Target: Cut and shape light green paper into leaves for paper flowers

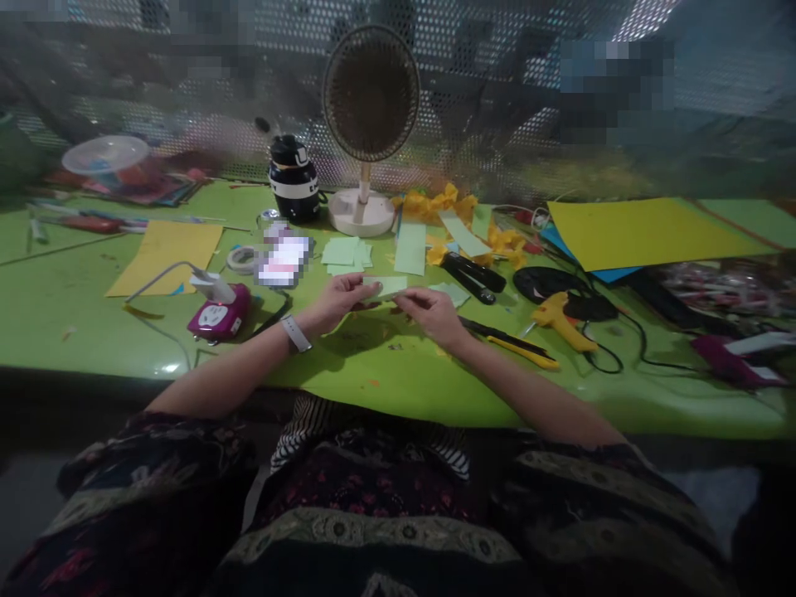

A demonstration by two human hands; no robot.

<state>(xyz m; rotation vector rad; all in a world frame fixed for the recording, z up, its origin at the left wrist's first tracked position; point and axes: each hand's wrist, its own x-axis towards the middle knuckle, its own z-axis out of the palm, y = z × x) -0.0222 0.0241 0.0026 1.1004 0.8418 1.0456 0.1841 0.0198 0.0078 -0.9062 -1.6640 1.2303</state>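
Observation:
A small pale green paper piece (389, 286) is held between my two hands above the green table. My left hand (339, 303) pinches its left side with the thumb on top. At the paper's lower right, the fingers of my right hand (434, 313) are pinched on its edge. Behind my left hand lies a stack of pale green paper pieces (343, 252). More cut green pieces (453, 293) lie just past my right hand. A long pale green strip (410, 247) rests farther back.
A fan (364, 211) and a black bottle (295, 186) stand at the back. Left are a phone (284, 260), tape roll (244, 259) and purple power socket (219, 317). Right are a stapler (473, 276), yellow-handled cutter (522, 351), yellow glue gun (563, 322) and cables.

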